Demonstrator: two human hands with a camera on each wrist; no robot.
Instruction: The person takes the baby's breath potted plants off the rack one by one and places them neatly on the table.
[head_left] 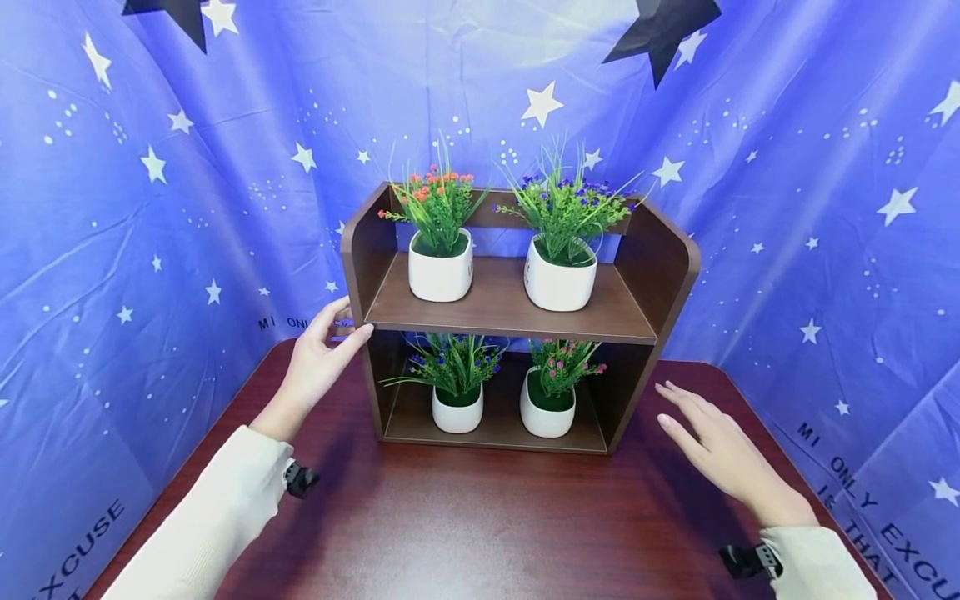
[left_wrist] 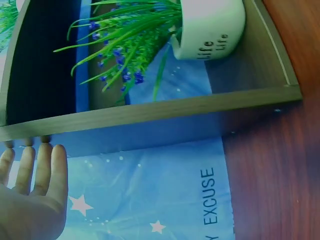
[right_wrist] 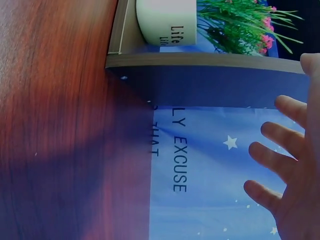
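A dark brown two-tier shelf (head_left: 517, 329) stands on the table, with two potted plants on each tier. My left hand (head_left: 324, 354) is at its left side. The fingertips touch the outer face of the side panel (left_wrist: 165, 110), and the thumb lies by the front edge. To the right of the shelf my right hand (head_left: 716, 442) hangs with its fingers spread, apart from the panel and holding nothing. On top are an orange-flowered plant (head_left: 440, 250) and a purple-flowered plant (head_left: 562, 258). Below are a blue-flowered plant (head_left: 457, 392) and a pink-flowered plant (head_left: 551, 396), all in white pots.
The reddish-brown wooden table (head_left: 450, 525) extends in front of the shelf and to both sides. A blue curtain (head_left: 247, 167) with white stars and lettering encloses the back and sides. Some pots carry the word "Life".
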